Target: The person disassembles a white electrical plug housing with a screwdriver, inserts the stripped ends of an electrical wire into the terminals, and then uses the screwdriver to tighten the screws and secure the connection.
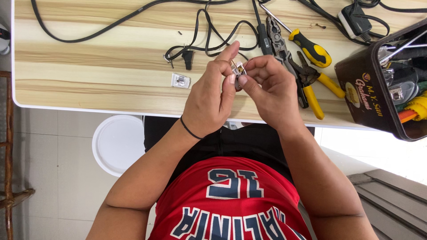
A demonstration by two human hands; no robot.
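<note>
A small white plug part with brass-coloured metal pieces point(239, 70) sits pinched between both hands just above the near edge of the wooden table point(89, 66), largely hidden by the fingers, so its exact shape cannot be told. The left hand point(209, 95) grasps it from the left, thumb and bent fingers closed on it and the index finger stretched up past it; a thin black band circles that wrist. The right hand point(269, 89) grasps it from the right, fingers curled in tight against the part and touching the left hand's fingertips. Just left of the hands lies a small white plastic cover point(180, 80), and beyond it a black 2-pin plug point(187, 58) at the end of a looping black cord point(209, 35). To the right of the hands lie pliers with yellow handles point(311, 84), and beside them a screwdriver with a yellow-and-black handle point(311, 50). A dark brown tin of tools point(362, 91) stands at the table's right end. Below the table edge, a round white lid point(118, 144) lies on the tiled floor.
</note>
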